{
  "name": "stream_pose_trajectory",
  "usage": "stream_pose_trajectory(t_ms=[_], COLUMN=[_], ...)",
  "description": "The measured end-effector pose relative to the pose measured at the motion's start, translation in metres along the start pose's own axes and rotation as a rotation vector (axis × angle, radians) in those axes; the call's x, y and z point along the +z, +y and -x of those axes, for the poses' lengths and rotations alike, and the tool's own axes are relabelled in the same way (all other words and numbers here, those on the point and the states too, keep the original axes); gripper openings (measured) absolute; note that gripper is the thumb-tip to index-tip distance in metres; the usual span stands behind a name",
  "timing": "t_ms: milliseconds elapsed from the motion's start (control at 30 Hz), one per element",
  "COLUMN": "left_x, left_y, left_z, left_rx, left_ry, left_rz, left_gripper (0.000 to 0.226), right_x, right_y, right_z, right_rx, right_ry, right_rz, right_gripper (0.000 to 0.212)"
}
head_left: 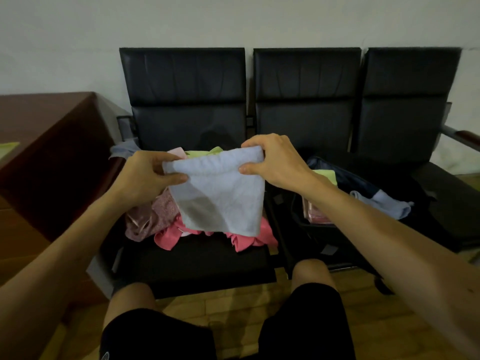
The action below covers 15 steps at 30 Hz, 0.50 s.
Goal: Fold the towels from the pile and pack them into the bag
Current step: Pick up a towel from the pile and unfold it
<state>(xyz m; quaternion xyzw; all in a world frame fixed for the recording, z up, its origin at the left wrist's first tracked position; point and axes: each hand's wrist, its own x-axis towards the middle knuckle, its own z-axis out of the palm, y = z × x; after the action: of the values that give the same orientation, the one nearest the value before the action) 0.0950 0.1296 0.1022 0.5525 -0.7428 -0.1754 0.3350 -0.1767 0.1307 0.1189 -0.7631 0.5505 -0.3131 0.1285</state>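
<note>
A light blue towel [220,196] hangs folded in the air over the left seat. My left hand [145,175] pinches its top left corner and my right hand [275,159] pinches its top right corner. Under it lies the pile [166,224] of pink, mauve and pale green towels on the seat. On the middle seat stands the open dark bag [324,235], holding a pale green towel [326,175], pink folded cloth [315,214] and a blue cloth [384,203] draped at its right side.
Three black padded chairs [306,100] stand in a row against a white wall. A dark red wooden desk [46,141] is at the left. My knees in black shorts [306,328] sit close to the seat fronts, above a wooden floor.
</note>
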Motion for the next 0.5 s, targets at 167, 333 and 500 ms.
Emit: stream_pose_trajectory(t_ms=[167, 333, 500], left_x=[-0.001, 0.006, 0.011], left_y=[0.004, 0.007, 0.012], left_z=[0.002, 0.004, 0.01], left_rx=[0.036, 0.077, 0.078], left_ry=[-0.054, -0.086, -0.147], left_rz=[-0.078, -0.217, -0.228], left_gripper=[0.026, 0.025, 0.02], right_x=[-0.006, -0.006, -0.007], right_y=[-0.001, 0.002, 0.013], right_z=[0.005, 0.016, 0.028], right_rx=[0.037, 0.055, 0.099], right_ry=[-0.043, -0.103, -0.162], right_rz=[-0.07, -0.047, -0.001], right_gripper=[0.046, 0.039, 0.024])
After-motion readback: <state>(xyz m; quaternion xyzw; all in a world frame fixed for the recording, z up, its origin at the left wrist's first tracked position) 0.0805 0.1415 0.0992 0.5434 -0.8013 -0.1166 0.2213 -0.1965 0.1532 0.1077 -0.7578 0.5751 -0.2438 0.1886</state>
